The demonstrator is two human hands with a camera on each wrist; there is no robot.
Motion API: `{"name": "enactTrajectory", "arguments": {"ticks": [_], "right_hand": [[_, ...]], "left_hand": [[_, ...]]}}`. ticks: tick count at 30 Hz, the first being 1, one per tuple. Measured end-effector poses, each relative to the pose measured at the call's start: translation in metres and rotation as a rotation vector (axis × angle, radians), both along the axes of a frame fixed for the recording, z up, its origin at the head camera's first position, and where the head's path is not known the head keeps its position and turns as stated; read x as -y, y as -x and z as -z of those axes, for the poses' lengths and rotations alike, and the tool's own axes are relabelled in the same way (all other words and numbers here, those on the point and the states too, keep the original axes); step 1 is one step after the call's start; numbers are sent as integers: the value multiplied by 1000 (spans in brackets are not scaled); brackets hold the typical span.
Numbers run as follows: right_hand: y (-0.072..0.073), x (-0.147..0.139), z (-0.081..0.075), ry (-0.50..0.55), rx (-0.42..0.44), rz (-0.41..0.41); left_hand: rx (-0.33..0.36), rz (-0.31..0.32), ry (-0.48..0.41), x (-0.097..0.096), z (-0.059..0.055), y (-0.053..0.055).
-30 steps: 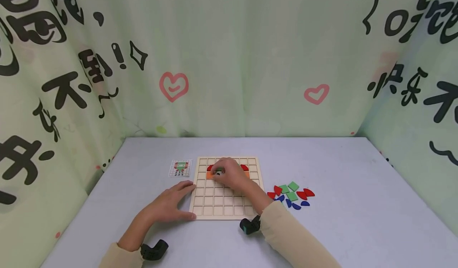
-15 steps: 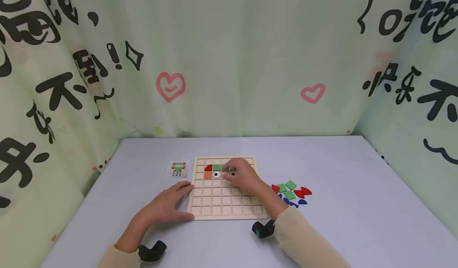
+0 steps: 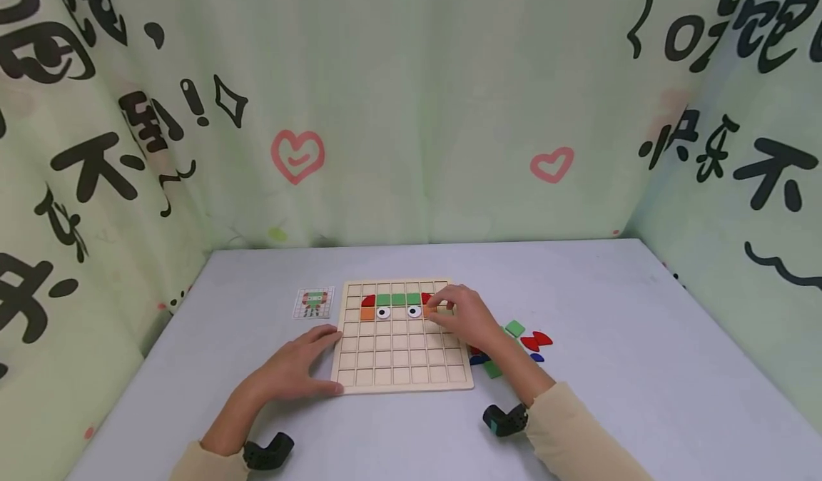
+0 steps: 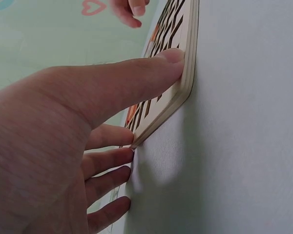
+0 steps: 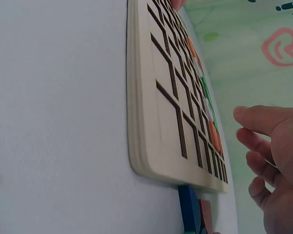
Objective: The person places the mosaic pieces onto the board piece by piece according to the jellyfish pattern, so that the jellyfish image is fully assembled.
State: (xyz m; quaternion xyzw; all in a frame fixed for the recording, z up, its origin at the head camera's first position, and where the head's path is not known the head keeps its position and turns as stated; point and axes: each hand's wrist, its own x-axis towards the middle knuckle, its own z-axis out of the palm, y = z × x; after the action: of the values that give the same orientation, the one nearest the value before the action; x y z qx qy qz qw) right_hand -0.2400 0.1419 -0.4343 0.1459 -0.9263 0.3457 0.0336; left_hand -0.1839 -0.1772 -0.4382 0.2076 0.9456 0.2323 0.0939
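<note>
A wooden grid board (image 3: 401, 360) lies on the table. In an upper row are green squares (image 3: 398, 300) with red quarter-round pieces (image 3: 368, 301) at both ends. Below them sit round eye pieces (image 3: 383, 312) and orange squares (image 3: 367, 314). My left hand (image 3: 292, 370) rests at the board's left side, thumb on the front corner and fingertips along the edge, as the left wrist view shows. Over the right end of the filled rows hovers my right hand (image 3: 472, 318); in the right wrist view its thumb and fingers (image 5: 254, 117) are apart with nothing between them.
A small picture card (image 3: 314, 302) of a gridded figure lies left of the board. Loose red quarter-rounds (image 3: 530, 343), green squares (image 3: 514, 328) and blue half-rounds (image 3: 536, 357) are scattered to the right, partly behind the right forearm. A printed curtain (image 3: 385, 110) hangs behind the table.
My right hand has moved rightward along the upper rows, uncovering the green squares and both eye pieces. A green square it was at now lies in the row. The left hand stays put.
</note>
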Motion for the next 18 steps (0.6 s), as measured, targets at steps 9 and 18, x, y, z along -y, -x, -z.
{"name": "enactTrajectory", "arguments": {"ticks": [9, 18], "right_hand": [[-8, -31, 1, -34, -9, 36], [-21, -59, 0, -44, 2, 98]], "left_hand": [[10, -19, -8, 0, 4, -2], [16, -24, 6, -1, 2, -1]]}}
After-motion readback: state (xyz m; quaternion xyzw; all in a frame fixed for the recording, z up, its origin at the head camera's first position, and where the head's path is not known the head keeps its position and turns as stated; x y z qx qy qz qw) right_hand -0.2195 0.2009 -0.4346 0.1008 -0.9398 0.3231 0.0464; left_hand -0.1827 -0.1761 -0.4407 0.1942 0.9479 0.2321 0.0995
